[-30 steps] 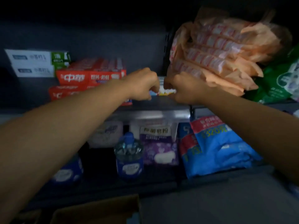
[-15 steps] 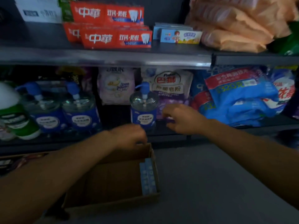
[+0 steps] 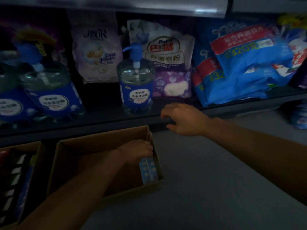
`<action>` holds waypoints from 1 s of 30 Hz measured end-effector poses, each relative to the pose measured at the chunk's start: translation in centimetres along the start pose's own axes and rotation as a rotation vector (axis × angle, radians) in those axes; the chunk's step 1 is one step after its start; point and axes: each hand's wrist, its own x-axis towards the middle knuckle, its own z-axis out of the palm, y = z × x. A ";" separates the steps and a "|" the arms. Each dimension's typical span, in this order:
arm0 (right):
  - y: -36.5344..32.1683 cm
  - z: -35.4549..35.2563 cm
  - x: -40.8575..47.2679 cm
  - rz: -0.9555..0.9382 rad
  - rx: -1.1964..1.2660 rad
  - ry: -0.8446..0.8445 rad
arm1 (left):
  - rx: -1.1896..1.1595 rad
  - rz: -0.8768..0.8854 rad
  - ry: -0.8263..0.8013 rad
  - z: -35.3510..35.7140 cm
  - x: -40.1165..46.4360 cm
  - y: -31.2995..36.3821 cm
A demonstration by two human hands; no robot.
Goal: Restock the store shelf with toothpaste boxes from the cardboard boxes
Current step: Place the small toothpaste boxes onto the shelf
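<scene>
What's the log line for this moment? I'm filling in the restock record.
phase: fetching stock | left hand: on light-blue toothpaste boxes in cardboard box | right hand: empty, by shelf edge

You're in a shop aisle: dark metal shelf stocked with pump bottles, detergent powder bags, blue packs; open cardboard boxes on grey floor.
</scene>
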 end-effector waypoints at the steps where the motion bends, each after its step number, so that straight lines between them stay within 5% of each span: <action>1: 0.1 0.2 -0.1 0.009 -0.002 0.001 | 0.009 0.031 0.020 0.1 0.1 -0.1; 6: 0.8 1.1 -0.4 0.049 -0.002 -0.011 | 0.099 0.070 0.126 1.5 0.7 -0.8; 9: 1.0 1.7 -0.3 0.060 0.018 -0.018 | 0.113 -0.039 -0.059 1.6 1.1 -0.2; 12: 0.9 1.9 -0.1 0.066 0.024 -0.035 | 0.117 -0.076 -0.079 2.4 1.1 -0.6; 16: 0.7 2.3 0.2 0.057 0.040 -0.046 | 0.101 0.000 0.096 2.8 0.4 -0.7; 25: 1.1 3.0 0.4 0.054 0.043 -0.060 | 0.090 0.024 0.206 3.0 0.7 -0.6; 30: 1.3 3.3 0.5 0.068 0.041 -0.084 | 0.026 -0.085 0.078 3.5 1.0 -1.4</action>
